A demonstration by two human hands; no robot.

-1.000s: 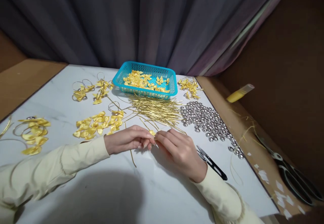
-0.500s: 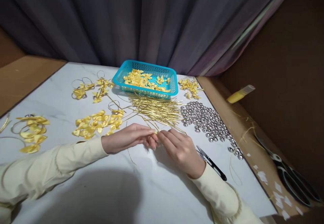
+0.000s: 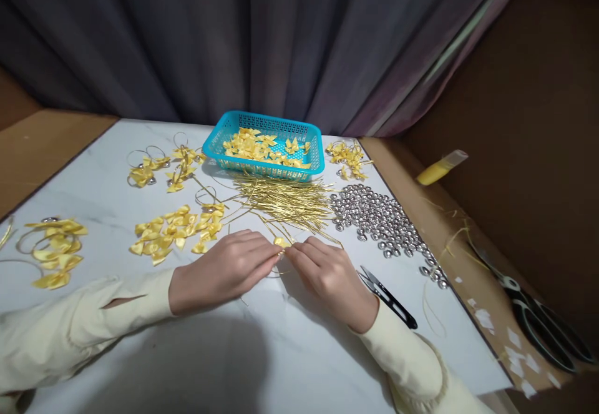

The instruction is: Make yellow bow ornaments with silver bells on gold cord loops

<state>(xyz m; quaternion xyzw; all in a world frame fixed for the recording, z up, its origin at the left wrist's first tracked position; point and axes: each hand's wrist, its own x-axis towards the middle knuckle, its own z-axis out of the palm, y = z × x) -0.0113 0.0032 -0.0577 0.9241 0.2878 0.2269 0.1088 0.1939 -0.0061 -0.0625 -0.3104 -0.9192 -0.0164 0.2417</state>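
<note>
Hands: two, left hand [image 3: 219,271] and right hand [image 3: 330,275], fingertips meeting on one yellow bow [image 3: 281,242]. One blue basket [image 3: 264,163] beyond the hands. One thread snips [image 3: 387,297] beside the right hand. One large scissors [image 3: 538,317] far right. Silver bells [image 3: 379,217], gold cords [image 3: 285,202]: too many to count.

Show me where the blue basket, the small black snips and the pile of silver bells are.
blue basket [image 3: 219,150]: head view, left rim.
small black snips [image 3: 392,302]: head view, black handle.
pile of silver bells [image 3: 379,217]: head view, middle of heap.

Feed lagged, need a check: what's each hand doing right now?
Left hand: fingertips pinched on the small yellow bow.
Right hand: fingertips pinched on the same bow.
</note>
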